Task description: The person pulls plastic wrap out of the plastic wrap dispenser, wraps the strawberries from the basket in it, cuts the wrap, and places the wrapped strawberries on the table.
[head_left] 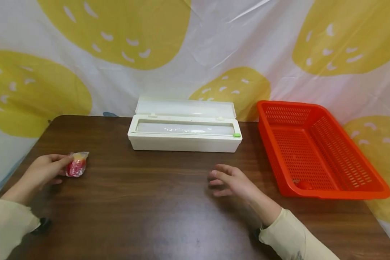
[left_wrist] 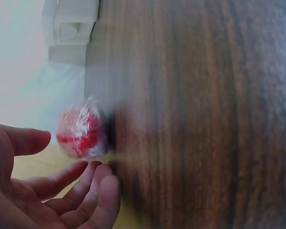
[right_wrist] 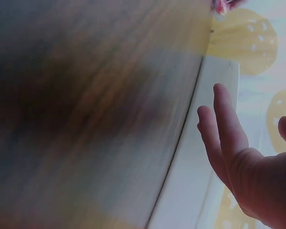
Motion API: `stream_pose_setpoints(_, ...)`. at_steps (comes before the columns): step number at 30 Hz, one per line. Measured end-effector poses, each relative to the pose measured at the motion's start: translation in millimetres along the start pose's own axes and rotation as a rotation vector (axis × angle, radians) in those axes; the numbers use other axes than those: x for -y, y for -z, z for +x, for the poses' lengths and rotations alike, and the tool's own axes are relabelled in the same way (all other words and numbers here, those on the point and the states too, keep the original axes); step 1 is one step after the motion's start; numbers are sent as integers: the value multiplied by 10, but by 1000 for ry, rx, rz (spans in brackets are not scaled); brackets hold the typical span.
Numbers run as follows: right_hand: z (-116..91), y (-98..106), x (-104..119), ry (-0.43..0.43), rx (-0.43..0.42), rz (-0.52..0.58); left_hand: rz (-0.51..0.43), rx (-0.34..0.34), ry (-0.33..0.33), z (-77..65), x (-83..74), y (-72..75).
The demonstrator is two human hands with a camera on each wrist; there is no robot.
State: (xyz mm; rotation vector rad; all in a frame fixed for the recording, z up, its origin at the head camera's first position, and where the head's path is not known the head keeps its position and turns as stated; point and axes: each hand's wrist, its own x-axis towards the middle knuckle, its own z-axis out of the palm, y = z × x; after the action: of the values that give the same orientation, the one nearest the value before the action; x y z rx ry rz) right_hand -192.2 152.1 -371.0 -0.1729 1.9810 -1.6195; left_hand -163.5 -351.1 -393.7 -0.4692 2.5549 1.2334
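A round red-and-yellow thing wrapped in clear cling film (head_left: pixel 77 165) sits at the left of the table. My left hand (head_left: pixel 48 168) is right beside it. The left wrist view shows the thumb (left_wrist: pixel 33 142) and fingers (left_wrist: pixel 66 181) spread around the wrapped red thing (left_wrist: pixel 81 131), with a small gap at the thumb. My right hand (head_left: pixel 230 181) hovers over the table's right-middle, fingers loosely bent and holding nothing. Behind it, a white cling film dispenser (head_left: pixel 185 143) stands with its lid raised and a film roll (head_left: pixel 185 128) inside.
A red plastic basket (head_left: pixel 273 151) stands at the right, with a small red round thing (head_left: pixel 304 185) in its near corner. The dispenser has a green slider (head_left: pixel 236 135) at its right end. A lemon-patterned cloth (head_left: pixel 214 47) hangs behind the brown table (head_left: pixel 143 216).
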Motion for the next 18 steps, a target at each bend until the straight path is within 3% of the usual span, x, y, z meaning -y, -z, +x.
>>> stream_pose_setpoints(6,-146,71,1,6,19,-74,45,-48,-44,5,21,-19)
stream_pose_setpoints(13,-323,217,-12,11,32,-138,230,-202,-105,-56,-96,-70)
stream_pose_setpoints(18,-364,286,-52,5,16,-147,290,-338,-208,-81,-292,-204)
